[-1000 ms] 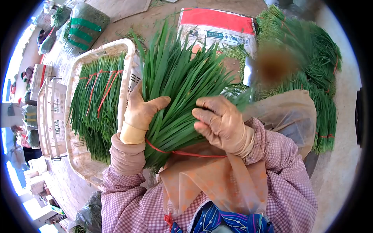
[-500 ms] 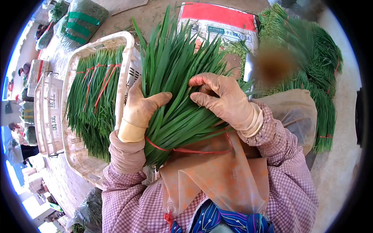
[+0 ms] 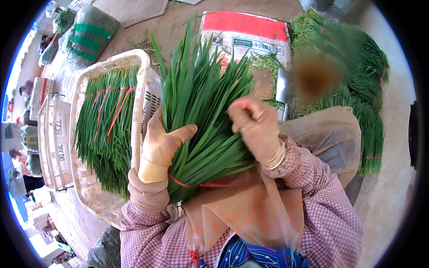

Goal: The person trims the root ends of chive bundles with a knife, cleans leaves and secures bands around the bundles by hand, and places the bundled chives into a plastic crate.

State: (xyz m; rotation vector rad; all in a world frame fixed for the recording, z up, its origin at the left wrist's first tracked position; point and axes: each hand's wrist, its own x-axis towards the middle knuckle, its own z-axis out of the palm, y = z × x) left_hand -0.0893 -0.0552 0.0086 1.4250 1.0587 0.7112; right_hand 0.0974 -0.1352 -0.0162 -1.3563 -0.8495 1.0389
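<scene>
A large bunch of garlic chives (image 3: 201, 102) stands fanned out over my lap, its long flat green leaves pointing away from me. My left hand (image 3: 167, 136), in a tan rubber glove, is wrapped round the bunch's left side with the thumb across the front; its other fingers are hidden. At the right edge of the leaves, my gloved right hand (image 3: 259, 125) has its fingers curled in, slightly blurred; I cannot make out whether anything is between them. A red tie (image 3: 214, 184) runs across the lower part of the bunch. Beneath lies a brownish translucent apron (image 3: 250, 214).
On the left, a white plastic basket (image 3: 143, 67) holds chive bundles bound with red ties. A red-and-white sack (image 3: 246, 27) lies ahead, with a metal blade (image 3: 283, 85) at its right side. More chives (image 3: 371, 125) are piled at right. Other people are at far left.
My right hand has moved right and slightly down, towards the outer edge of the leaves. The left hand keeps its hold. The whole view has shifted slightly.
</scene>
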